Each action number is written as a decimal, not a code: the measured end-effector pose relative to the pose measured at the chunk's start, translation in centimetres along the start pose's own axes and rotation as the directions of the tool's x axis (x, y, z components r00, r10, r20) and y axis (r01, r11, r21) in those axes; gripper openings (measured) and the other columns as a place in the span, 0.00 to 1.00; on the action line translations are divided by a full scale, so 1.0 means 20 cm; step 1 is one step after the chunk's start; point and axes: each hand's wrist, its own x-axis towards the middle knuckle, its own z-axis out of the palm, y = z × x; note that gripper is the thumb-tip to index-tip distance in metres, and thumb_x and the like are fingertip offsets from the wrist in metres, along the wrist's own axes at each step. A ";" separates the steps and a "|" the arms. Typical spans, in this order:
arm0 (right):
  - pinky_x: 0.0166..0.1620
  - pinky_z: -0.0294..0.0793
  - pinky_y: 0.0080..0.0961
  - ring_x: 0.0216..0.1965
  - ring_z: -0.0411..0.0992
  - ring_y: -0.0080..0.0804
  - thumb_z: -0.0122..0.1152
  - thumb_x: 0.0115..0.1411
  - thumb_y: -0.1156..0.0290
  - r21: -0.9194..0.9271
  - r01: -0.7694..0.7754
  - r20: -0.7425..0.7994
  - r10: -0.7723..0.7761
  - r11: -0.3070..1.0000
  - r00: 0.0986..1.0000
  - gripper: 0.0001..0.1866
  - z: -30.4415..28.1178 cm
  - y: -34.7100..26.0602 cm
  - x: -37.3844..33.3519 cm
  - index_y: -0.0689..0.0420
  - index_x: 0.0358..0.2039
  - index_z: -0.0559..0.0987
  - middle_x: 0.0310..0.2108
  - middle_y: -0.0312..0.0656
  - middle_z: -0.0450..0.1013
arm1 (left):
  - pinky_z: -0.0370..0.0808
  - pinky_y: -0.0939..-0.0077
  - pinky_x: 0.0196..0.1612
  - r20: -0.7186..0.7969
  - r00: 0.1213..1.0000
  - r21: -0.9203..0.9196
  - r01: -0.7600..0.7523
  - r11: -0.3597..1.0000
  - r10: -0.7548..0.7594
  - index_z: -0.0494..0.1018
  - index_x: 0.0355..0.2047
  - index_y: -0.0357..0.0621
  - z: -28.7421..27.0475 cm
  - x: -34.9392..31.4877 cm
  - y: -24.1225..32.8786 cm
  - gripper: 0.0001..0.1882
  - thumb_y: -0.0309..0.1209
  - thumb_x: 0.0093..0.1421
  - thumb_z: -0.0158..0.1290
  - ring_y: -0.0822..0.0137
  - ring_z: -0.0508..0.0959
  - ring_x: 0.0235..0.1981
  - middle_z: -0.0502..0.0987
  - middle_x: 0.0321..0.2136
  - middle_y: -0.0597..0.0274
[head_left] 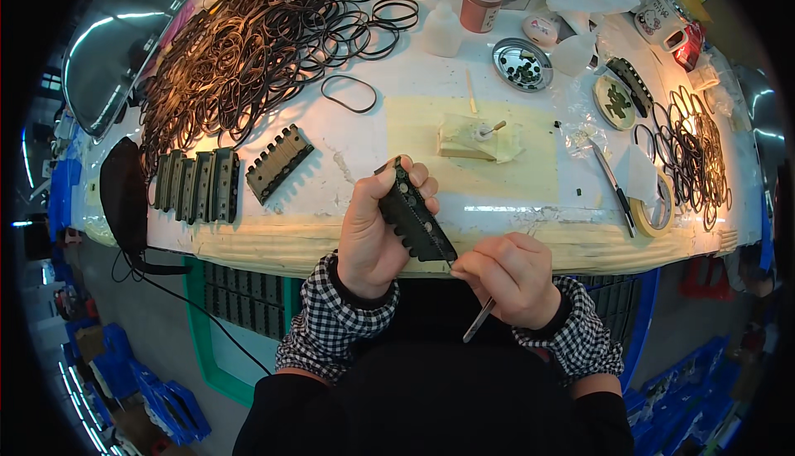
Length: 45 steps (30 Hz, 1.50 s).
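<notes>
My left hand (367,232) is closed round a long dark toothed part (421,228), tilted so its lower end points toward my right hand. Round spots run along the part's face. My right hand (517,280) pinches a slim metal tool that looks like tweezers (479,320); its shaft sticks out below the fingers. The fingertips of that hand are at the part's lower end, and whether the tool's tip touches it I cannot tell. A similar toothed part (280,163) lies on the table to the left, beside a row of several more (195,185).
A big heap of black rubber rings (240,58) covers the far left, with a smaller pile (691,158) at right. A tape-wrapped block (468,139) sits mid-table. A round dish of dark bits (522,64), a knife (613,187) and a tape roll (659,207) lie to the right.
</notes>
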 end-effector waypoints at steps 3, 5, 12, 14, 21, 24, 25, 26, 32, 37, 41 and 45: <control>0.24 0.67 0.21 0.22 0.70 0.26 0.71 0.44 0.75 0.168 -0.120 -0.089 0.137 0.978 0.987 0.11 0.03 -0.01 0.02 0.56 0.31 0.81 0.27 0.35 0.71 | 0.74 0.76 0.46 0.014 0.999 -0.143 0.040 0.989 -0.038 0.68 0.43 0.43 0.00 0.01 0.01 0.10 0.32 0.63 0.51 0.68 0.66 0.40 0.66 0.36 0.64; 0.23 0.67 0.22 0.21 0.70 0.27 0.73 0.44 0.75 0.243 -0.205 -0.146 0.245 0.948 0.959 0.12 0.05 -0.04 0.02 0.55 0.31 0.81 0.25 0.35 0.71 | 0.74 0.76 0.47 0.019 0.998 -0.229 0.057 0.972 -0.054 0.69 0.43 0.43 -0.01 0.01 0.01 0.10 0.31 0.63 0.51 0.68 0.66 0.40 0.66 0.37 0.64; 0.22 0.65 0.20 0.19 0.70 0.26 0.74 0.43 0.75 0.275 -0.223 -0.263 0.296 0.935 0.918 0.12 0.10 -0.08 0.02 0.53 0.32 0.84 0.24 0.33 0.74 | 0.74 0.76 0.47 0.023 0.998 -0.368 0.062 0.928 -0.057 0.70 0.43 0.41 0.00 0.02 0.02 0.10 0.29 0.62 0.52 0.68 0.66 0.41 0.67 0.37 0.63; 0.22 0.64 0.19 0.19 0.70 0.25 0.74 0.43 0.75 0.409 -0.352 -0.193 0.457 0.842 0.869 0.13 0.08 -0.11 0.04 0.53 0.32 0.84 0.24 0.32 0.75 | 0.74 0.76 0.47 0.027 0.997 -0.390 0.074 0.918 -0.069 0.70 0.43 0.41 0.00 0.03 0.02 0.10 0.29 0.62 0.52 0.68 0.67 0.41 0.67 0.37 0.63; 0.24 0.68 0.21 0.19 0.70 0.27 0.74 0.45 0.75 0.133 -0.143 -0.186 0.166 0.981 0.968 0.13 0.01 -0.08 0.08 0.56 0.34 0.83 0.25 0.37 0.75 | 0.74 0.76 0.47 0.009 0.999 -0.341 0.032 0.940 -0.031 0.69 0.44 0.41 0.01 0.02 0.02 0.10 0.29 0.62 0.51 0.69 0.67 0.40 0.67 0.36 0.64; 0.24 0.67 0.21 0.21 0.71 0.27 0.73 0.46 0.75 0.274 -0.322 -0.127 0.366 0.906 0.922 0.12 0.00 -0.09 0.12 0.58 0.33 0.82 0.26 0.38 0.74 | 0.74 0.76 0.47 -0.011 0.998 -0.158 -0.057 0.986 0.056 0.68 0.43 0.42 0.03 0.01 0.02 0.10 0.31 0.63 0.51 0.70 0.66 0.39 0.66 0.36 0.65; 0.24 0.66 0.21 0.22 0.71 0.27 0.73 0.47 0.75 0.286 -0.381 -0.068 0.415 0.879 0.907 0.12 -0.01 -0.10 0.14 0.58 0.32 0.81 0.26 0.38 0.73 | 0.74 0.76 0.48 -0.014 0.996 -0.095 -0.086 0.992 0.085 0.68 0.42 0.43 0.03 0.01 0.02 0.10 0.32 0.63 0.51 0.70 0.66 0.39 0.65 0.35 0.66; 0.24 0.66 0.20 0.23 0.71 0.27 0.73 0.47 0.75 0.294 -0.439 -0.007 0.461 0.849 0.887 0.11 -0.02 -0.11 0.15 0.58 0.32 0.80 0.26 0.38 0.73 | 0.74 0.75 0.47 -0.005 0.992 -0.014 -0.130 0.991 0.130 0.68 0.42 0.43 0.03 0.01 0.01 0.10 0.33 0.63 0.51 0.70 0.67 0.39 0.66 0.35 0.65; 0.24 0.67 0.22 0.24 0.70 0.26 0.69 0.51 0.75 0.362 -0.660 0.336 0.568 0.658 0.751 0.08 -0.09 -0.04 0.21 0.59 0.28 0.76 0.25 0.39 0.69 | 0.73 0.71 0.45 0.087 0.950 0.345 -0.312 0.885 0.301 0.68 0.40 0.43 0.06 -0.02 0.01 0.12 0.37 0.62 0.51 0.69 0.70 0.39 0.68 0.35 0.63; 0.25 0.68 0.25 0.24 0.70 0.31 0.67 0.52 0.77 0.363 -0.547 0.297 0.463 0.754 0.835 0.08 -0.08 -0.05 0.21 0.59 0.29 0.74 0.27 0.39 0.69 | 0.73 0.71 0.44 0.078 0.944 0.386 -0.325 0.863 0.320 0.68 0.40 0.42 0.07 -0.03 0.01 0.12 0.37 0.62 0.50 0.69 0.70 0.37 0.68 0.35 0.63; 0.27 0.71 0.27 0.26 0.72 0.35 0.67 0.51 0.78 0.324 -0.422 0.328 0.318 0.847 0.890 0.08 -0.08 -0.06 0.19 0.58 0.28 0.74 0.28 0.40 0.68 | 0.73 0.72 0.43 0.025 0.968 0.327 -0.245 0.913 0.251 0.68 0.40 0.42 0.05 -0.02 0.01 0.13 0.38 0.63 0.50 0.69 0.69 0.36 0.68 0.34 0.63; 0.26 0.71 0.27 0.26 0.72 0.35 0.70 0.48 0.77 0.347 -0.403 0.138 0.379 0.847 0.915 0.10 -0.03 -0.06 0.17 0.58 0.29 0.76 0.28 0.40 0.70 | 0.72 0.75 0.43 0.014 0.976 0.198 -0.217 0.956 0.219 0.66 0.42 0.43 0.03 -0.01 0.02 0.12 0.37 0.63 0.50 0.71 0.66 0.37 0.65 0.35 0.65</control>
